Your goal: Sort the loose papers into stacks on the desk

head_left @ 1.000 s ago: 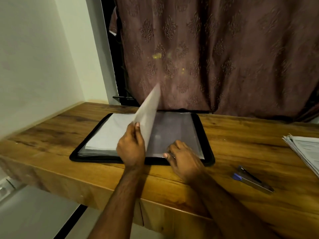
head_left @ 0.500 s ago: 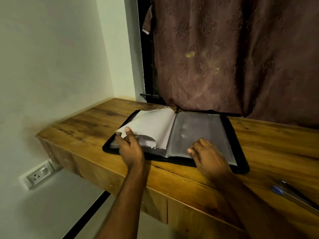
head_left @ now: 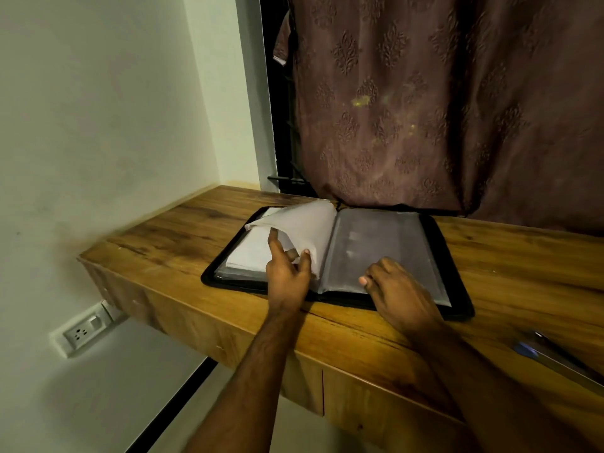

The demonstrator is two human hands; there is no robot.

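A black zip folder (head_left: 456,256) lies open on the wooden desk (head_left: 510,266). Its left half holds white papers (head_left: 245,253); its right half shows a grey plastic sleeve (head_left: 389,243). My left hand (head_left: 287,273) pinches the lower edge of a turned sleeve page (head_left: 304,223), thumb on top, index finger stretched underneath. The page curls over the left stack. My right hand (head_left: 395,289) rests on the bottom edge of the right sleeve, fingertips pressing it down.
A blue and silver stapler (head_left: 555,358) lies at the desk's right front. A brown patterned curtain (head_left: 441,103) hangs behind the desk. A white wall is to the left, with a socket (head_left: 81,333) below desk level.
My left hand has swung the raised page over from upright to the left half of the folder. The view has shifted left, and the paper stack at the far right has left the frame.
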